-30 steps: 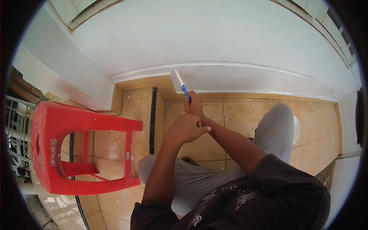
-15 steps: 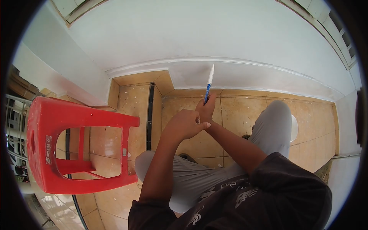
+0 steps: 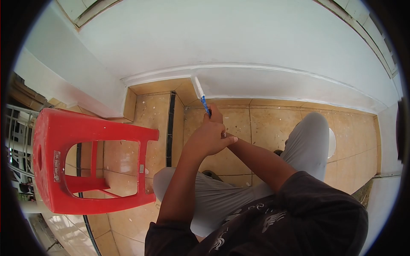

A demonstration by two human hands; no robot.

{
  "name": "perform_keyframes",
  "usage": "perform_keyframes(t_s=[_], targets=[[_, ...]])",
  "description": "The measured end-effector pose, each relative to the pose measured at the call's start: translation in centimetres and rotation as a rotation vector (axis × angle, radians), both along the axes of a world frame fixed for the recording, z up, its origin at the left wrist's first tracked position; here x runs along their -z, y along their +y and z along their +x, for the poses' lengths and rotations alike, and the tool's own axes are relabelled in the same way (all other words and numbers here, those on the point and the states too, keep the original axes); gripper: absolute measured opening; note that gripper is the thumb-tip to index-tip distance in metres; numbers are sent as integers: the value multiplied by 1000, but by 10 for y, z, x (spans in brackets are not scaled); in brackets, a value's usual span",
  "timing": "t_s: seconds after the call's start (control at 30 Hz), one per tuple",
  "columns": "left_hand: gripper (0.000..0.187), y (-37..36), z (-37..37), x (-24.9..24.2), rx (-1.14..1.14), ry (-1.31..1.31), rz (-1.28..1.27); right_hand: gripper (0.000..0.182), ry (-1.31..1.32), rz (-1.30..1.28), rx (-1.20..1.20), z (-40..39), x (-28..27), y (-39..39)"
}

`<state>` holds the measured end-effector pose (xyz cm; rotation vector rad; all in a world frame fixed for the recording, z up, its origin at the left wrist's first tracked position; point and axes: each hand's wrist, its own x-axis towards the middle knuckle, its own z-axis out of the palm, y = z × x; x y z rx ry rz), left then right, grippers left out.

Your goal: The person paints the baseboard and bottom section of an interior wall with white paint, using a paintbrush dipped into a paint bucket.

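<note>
Single head-worn view, forward and down

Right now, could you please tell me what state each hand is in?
Left hand: whether open or closed cannot be told from this view.
Right hand: closed, holding the blue-handled brush.

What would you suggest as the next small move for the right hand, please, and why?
I would probably sweep the slim blue-handled paintbrush rightward along the long white wall band: the right hand grips it, its white tip sits at the band's left end, beside the tan tile skirting, and the band runs on to the right.
</note>
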<state>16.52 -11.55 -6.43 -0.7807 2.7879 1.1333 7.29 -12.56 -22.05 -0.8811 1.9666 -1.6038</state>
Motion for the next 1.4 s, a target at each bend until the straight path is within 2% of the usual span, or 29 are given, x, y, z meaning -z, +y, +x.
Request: perform_keyframes(t_s=[0.07,0.17,0.33,0.57,0.67,0.73,0.83,0.97,1.07,1.17,1.4], targets=[[46,1,-1,-7,-10,-55,25,25,10,17,-47,-3,2,4],[49,-1,-3,-14,-11,-179,86,18,103,-113,-43,-10,7,-3],[50,-2,-6,-13,0,-236,66,20,167,-51,-27,-39,17,-21],[49,-1,-2,-17,12,-193,63,17,129,-38,134,-17,5,9],[49,-3,-1,-6,30,-123,33,18,138,-5,-4,-6,8,12],[50,-2,-1,-5,35,-78,24,19,159,-12,7,-6,14,-3],[49,-1,0,-18,-8,-152,102,20,167,24,-21,-21,25,-22],[49,-2,1,-18,-25,-172,78,18,161,81,64,-43,15,-11],[49,-2,0,-23,-15,-202,95,17,272,27,80,-35,36,2],[48,-3,-1,-27,5,-207,106,18,179,-42,-14,-18,16,10],[49,-2,-4,-14,7,-184,57,21,239,13,-100,-44,14,-17]])
